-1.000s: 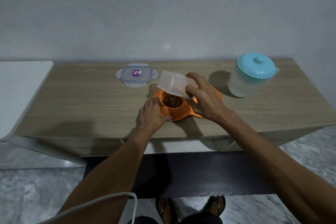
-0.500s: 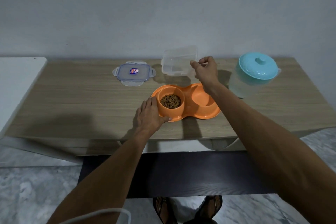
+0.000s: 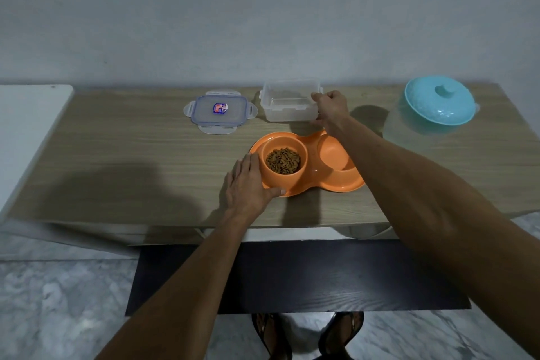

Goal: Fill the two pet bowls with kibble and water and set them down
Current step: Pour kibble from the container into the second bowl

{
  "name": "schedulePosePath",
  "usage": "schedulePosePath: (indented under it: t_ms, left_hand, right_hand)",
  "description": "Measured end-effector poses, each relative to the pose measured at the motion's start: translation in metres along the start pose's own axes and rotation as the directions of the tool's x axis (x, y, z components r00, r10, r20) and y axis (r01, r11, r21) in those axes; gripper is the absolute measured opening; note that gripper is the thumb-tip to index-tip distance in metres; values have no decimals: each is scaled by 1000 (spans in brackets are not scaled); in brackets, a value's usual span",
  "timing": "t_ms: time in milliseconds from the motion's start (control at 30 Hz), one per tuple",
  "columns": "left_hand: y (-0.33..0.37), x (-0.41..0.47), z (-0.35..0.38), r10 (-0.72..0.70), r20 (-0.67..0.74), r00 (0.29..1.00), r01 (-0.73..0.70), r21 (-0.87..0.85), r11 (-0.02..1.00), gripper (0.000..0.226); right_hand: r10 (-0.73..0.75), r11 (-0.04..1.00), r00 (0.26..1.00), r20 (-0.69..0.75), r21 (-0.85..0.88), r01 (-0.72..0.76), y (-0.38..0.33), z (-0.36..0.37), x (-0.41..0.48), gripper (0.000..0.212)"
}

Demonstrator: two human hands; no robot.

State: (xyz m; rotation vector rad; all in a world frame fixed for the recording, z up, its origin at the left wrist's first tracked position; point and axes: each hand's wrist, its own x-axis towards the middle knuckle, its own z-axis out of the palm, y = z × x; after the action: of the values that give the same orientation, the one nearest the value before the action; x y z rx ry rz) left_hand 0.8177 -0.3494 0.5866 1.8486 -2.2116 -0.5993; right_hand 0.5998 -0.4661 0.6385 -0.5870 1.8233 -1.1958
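Note:
An orange double pet bowl (image 3: 314, 183) sits near the front of the wooden table (image 3: 131, 155). Its left cup holds brown kibble (image 3: 283, 161); the right cup (image 3: 333, 153) looks empty. My left hand (image 3: 248, 184) lies against the bowl's left rim, thumb on the base. My right hand (image 3: 331, 109) grips the right edge of a clear plastic container (image 3: 289, 104), which stands upright on the table behind the bowl and looks empty. A translucent jug with a light blue lid (image 3: 438, 105) stands at the back right.
The container's clear lid (image 3: 220, 111) with a blue sticker lies flat to the left of the container. A white surface (image 3: 26, 126) adjoins the table on the left. A dark shelf (image 3: 292, 278) juts out below the table, above my sandalled feet.
My right hand swung the clear container away from over the kibble cup, turned it upright and brought it down onto the table behind the bowl. My left hand stayed on the bowl.

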Motion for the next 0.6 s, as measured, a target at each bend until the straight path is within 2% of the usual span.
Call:
schedulePosePath:
  t_ms: [267, 433, 600]
  left_hand:
    - [-2, 1, 2, 7, -7, 1000, -7, -1, 1000, 112]
    - [-4, 2, 4, 9, -3, 1000, -9, 8, 1000, 111]
    - [-2, 0, -1, 24, 22, 999, -24, 29, 999, 109]
  right_hand:
    - [-2, 983, 996, -84, -182, -14, 4, 1, 2, 18]
    - [-7, 974, 997, -76, -227, -10, 7, -4, 1, 30]
    - [-112, 957, 990, -89, -279, 83, -3, -24, -26, 20]
